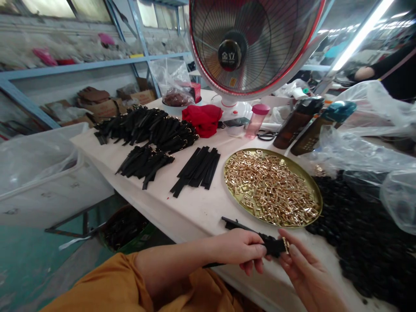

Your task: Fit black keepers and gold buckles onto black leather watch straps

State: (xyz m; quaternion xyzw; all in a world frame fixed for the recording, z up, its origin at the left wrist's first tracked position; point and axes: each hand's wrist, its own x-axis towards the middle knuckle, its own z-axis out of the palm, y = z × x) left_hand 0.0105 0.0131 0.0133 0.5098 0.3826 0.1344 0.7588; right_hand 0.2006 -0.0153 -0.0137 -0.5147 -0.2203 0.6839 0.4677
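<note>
My left hand (243, 251) is closed round a black strap (238, 226) at the table's near edge, with the strap's free end sticking out to the left. My right hand (305, 273) pinches a small gold metal buckle (286, 245) at the strap's right end, touching the left hand's fingertips. Just beyond lies a round gold tray (316, 190) heaped with several gold buckles. A flat bunch of loose black straps (197, 170) lies left of the tray. Piles of finished black straps (146, 143) lie further left.
A big standing fan (250, 43) is at the table's far side, with a red cloth (203, 119), a pink cup (256, 120) and two bottles (297, 123) near it. Clear plastic bags (367, 143) and a black heap (357, 234) fill the right. A bin (45, 182) stands left. Another person (393, 65) works at the far right.
</note>
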